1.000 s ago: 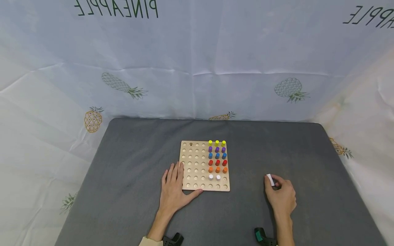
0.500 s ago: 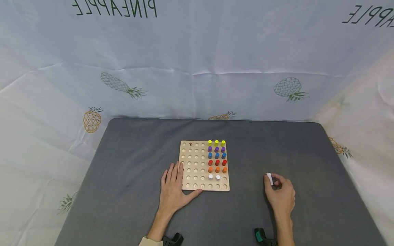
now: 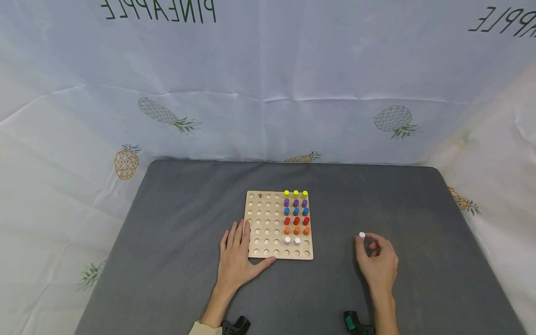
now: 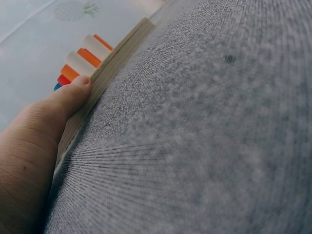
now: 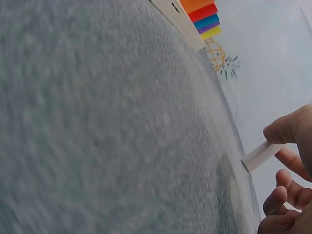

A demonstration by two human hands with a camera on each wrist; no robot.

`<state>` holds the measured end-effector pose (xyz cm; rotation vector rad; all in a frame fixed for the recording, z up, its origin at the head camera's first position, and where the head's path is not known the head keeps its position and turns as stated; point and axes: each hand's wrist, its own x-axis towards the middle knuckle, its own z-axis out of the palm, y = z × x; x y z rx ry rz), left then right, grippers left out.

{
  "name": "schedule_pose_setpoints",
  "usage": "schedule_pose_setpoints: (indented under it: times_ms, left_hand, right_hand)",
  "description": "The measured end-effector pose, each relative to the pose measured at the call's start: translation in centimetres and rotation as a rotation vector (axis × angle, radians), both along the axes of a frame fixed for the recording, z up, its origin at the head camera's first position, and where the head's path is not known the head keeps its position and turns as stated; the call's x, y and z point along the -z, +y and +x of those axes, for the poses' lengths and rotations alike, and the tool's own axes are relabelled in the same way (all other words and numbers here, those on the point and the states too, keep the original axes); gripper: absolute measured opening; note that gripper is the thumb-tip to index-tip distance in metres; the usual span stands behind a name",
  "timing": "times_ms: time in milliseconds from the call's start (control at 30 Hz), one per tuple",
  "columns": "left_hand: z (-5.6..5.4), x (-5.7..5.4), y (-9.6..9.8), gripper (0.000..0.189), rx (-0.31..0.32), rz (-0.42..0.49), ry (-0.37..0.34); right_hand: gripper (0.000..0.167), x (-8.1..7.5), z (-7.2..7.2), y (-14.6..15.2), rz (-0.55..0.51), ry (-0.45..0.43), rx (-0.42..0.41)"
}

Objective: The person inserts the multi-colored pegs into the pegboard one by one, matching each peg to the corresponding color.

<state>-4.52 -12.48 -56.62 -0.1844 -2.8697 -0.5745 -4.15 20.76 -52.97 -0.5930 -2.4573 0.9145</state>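
Observation:
A pale wooden pegboard (image 3: 262,227) lies on the dark table. In its right-hand columns stand rows of yellow pegs (image 3: 295,194), purple, blue, red and orange pegs (image 3: 296,230), and nearest, two white pegs (image 3: 297,241). My left hand (image 3: 236,256) rests flat along the board's left edge, fingers extended; its thumb (image 4: 80,82) touches the near edge in the left wrist view. Well to the right of the board, my right hand (image 3: 378,263) pinches a loose white peg (image 5: 261,157) between thumb and index finger. Its round end faces up in the head view; the other fingers are curled.
Dark grey cloth covers the table (image 3: 335,204). Behind it hangs a pale curtain (image 3: 318,70) printed with pineapples, which also closes off both sides. Black wrist devices show at the front edge, one by the right wrist (image 3: 358,323).
The right hand has shifted slightly left and away from the person. The white peg in its fingers has turned from slanting to nearly end-on. The left hand and board stay put.

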Motion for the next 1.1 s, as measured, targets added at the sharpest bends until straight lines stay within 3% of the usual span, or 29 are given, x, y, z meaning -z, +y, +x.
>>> schedule_pose_setpoints:
  times_ms: [467,867,1100]
  left_hand:
    - [-0.1,0.0,0.0,0.127,-0.008,-0.023,-0.025]
    - [-0.1,0.0,0.0,0.127,-0.008,-0.018,-0.038]
    - [-0.1,0.1,0.0,0.127,-0.01,-0.014,-0.041]
  right_hand:
    - [0.018,0.3,-0.3,-1.4,-0.014,0.1,-0.113]
    - [0.016,0.0,-0.7,-2.9,-0.1,0.092,-0.204]
    - [0.018,0.1,-0.8,-4.4,-0.085,0.093,-0.258]
